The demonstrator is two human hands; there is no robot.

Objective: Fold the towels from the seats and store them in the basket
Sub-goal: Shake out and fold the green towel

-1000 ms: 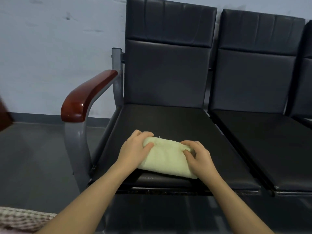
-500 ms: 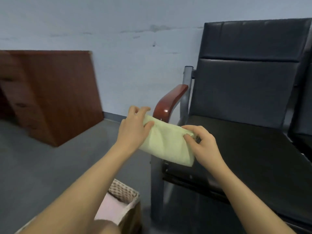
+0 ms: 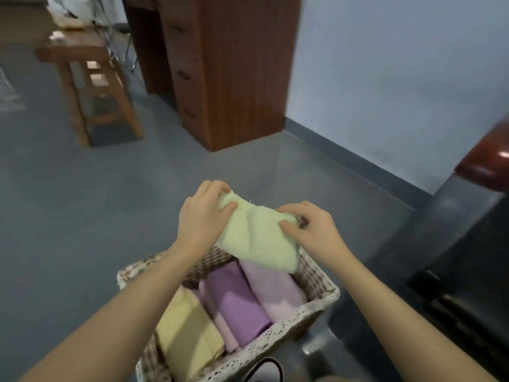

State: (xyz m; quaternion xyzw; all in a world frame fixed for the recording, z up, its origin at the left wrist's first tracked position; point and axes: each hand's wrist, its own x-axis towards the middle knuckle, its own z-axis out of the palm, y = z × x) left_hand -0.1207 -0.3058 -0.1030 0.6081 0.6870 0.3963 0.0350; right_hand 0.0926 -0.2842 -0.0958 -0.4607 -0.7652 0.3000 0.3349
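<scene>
A folded pale green towel [image 3: 256,238] hangs in the air above the far end of a wicker basket [image 3: 316,307] with a lace-trimmed rim. My left hand [image 3: 203,216] grips the towel's left end and my right hand [image 3: 308,227] pinches its right end. Inside the basket lie a yellow folded towel [image 3: 187,334], a purple towel [image 3: 237,304] and a pale pink towel [image 3: 275,290], side by side.
The basket stands on a grey floor. The seat's red-brown armrest [image 3: 484,161] and dark frame [image 3: 454,271] are at the right edge. A brown wooden cabinet [image 3: 228,67] stands against the wall ahead, with a wooden stool [image 3: 91,78] to its left.
Both hands lifted the green towel off the seat and carried it left. My view swung left and down, so the basket with its towels now lies below the hands.
</scene>
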